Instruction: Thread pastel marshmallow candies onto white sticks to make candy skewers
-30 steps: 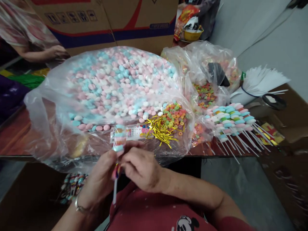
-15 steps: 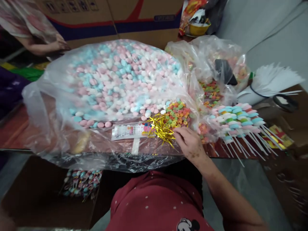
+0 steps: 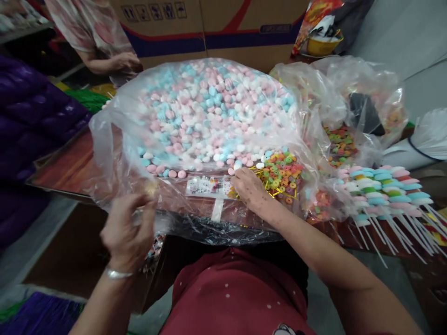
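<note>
Candies point(image 3: 216, 111) in pink, blue and white fill a big clear plastic bag point(image 3: 104, 139) across the middle of the frame, on a reddish-brown desk point(image 3: 66, 163). Just below them, right of center, the right hand point(image 3: 238, 182) bends its fingers down at the right end of a printed wrapper point(image 3: 204, 186), among gold ties point(image 3: 277, 191); its fingertips are hidden, so whether they are pinched together cannot be told. The ties run out from under that hand toward the colorful gummy rings point(image 3: 284, 172) just beside it. A white strip point(image 3: 217, 210) lies below the wrapper. The left hand point(image 3: 134, 218), with a silver bracelet point(image 3: 118, 273) at its wrist, is blurred at the lower left, over the near edge of the bag; its fingers are curled with the thumb apart, and whether they hold anything cannot be told. At the right of the frame, candy skewers point(image 3: 387, 190) lie piled, white sticks pointing down and right. A person's arm point(image 3: 104, 64) shows at the upper left, beside a large cardboard box point(image 3: 216, 30).
</note>
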Demonstrator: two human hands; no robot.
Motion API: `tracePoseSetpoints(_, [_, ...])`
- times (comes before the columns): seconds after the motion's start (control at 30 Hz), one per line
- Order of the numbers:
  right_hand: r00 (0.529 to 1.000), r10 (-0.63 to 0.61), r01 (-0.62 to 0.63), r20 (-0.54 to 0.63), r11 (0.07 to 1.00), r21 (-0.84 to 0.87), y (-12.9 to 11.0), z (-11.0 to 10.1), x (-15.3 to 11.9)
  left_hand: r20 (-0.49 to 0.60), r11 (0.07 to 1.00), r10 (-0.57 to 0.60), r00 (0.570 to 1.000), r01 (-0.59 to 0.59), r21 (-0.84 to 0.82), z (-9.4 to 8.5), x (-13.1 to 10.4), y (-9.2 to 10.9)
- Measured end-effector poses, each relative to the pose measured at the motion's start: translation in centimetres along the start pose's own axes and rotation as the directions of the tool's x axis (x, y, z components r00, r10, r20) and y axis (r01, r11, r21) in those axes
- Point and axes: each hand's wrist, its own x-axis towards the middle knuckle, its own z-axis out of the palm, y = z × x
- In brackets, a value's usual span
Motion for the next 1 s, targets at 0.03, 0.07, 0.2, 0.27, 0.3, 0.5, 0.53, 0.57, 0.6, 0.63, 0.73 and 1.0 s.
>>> tracePoseSetpoints(0.03, [1.000,-0.016,0.015,-0.003,1.000,-0.008,0.1,0.2,-0.1,0.108,0.992,0.119,0.987,-0.122,0.028,2.5,0.8,0.2])
tracePoseSetpoints(0.07, [1.000,-0.025,0.025,-0.006,0.999,-0.020,0.2,0.3,-0.2,0.189,0.976,0.212,0.959,-0.217,0.009,4.7,1.5,0.4])
tracePoseSetpoints(0.2, [0.998,-0.023,0.019,-0.052,0.996,-0.088,0.5,0.2,-0.7,0.395,0.904,0.378,0.837,-0.426,0.038,10.6,3.5,2.3])
tracePoseSetpoints(0.27, [0.992,-0.021,0.008,-0.128,0.994,-0.106,0.5,-0.1,-0.8,0.483,0.899,0.336,0.809,-0.428,0.091,12.2,4.1,3.1])
tracePoseSetpoints(0.3, [0.985,-0.024,0.006,-0.172,0.995,-0.104,0.5,-0.4,-0.9,0.531,0.902,0.317,0.785,-0.423,0.088,12.7,4.5,3.4])
tracePoseSetpoints(0.5, [0.920,-0.022,0.066,-0.392,0.993,0.099,0.3,-2.9,-2.1,0.768,0.986,0.130,0.627,-0.002,-0.166,13.5,6.3,4.3])
tracePoseSetpoints(0.53, [0.907,-0.005,0.080,-0.420,0.984,0.162,0.2,-3.3,-2.4,0.793,0.971,0.105,0.600,0.110,-0.212,13.3,6.4,4.5])
tracePoseSetpoints(0.57, [0.894,0.013,0.095,-0.447,0.971,0.218,0.3,-3.6,-2.7,0.815,0.946,0.090,0.573,0.205,-0.249,13.1,6.5,4.7])
tracePoseSetpoints(0.6, [0.879,0.026,0.111,-0.475,0.959,0.259,0.3,-3.8,-3.1,0.834,0.919,0.086,0.546,0.279,-0.277,12.9,6.5,5.0])
tracePoseSetpoints(0.63, [0.863,0.030,0.130,-0.504,0.951,0.280,0.3,-3.9,-3.4,0.850,0.896,0.088,0.519,0.333,-0.296,12.8,6.4,5.3])
tracePoseSetpoints(0.73, [0.835,-0.009,0.199,-0.551,0.937,0.286,0.4,-3.9,-4.5,0.891,0.854,0.125,0.437,0.410,-0.321,12.6,5.9,5.9])
tracePoseSetpoints(1.0, [0.909,0.400,-0.158,-0.119,0.594,0.789,-0.9,-4.1,-7.1,0.834,0.904,0.166,0.526,0.257,-0.342,12.2,3.9,6.6])
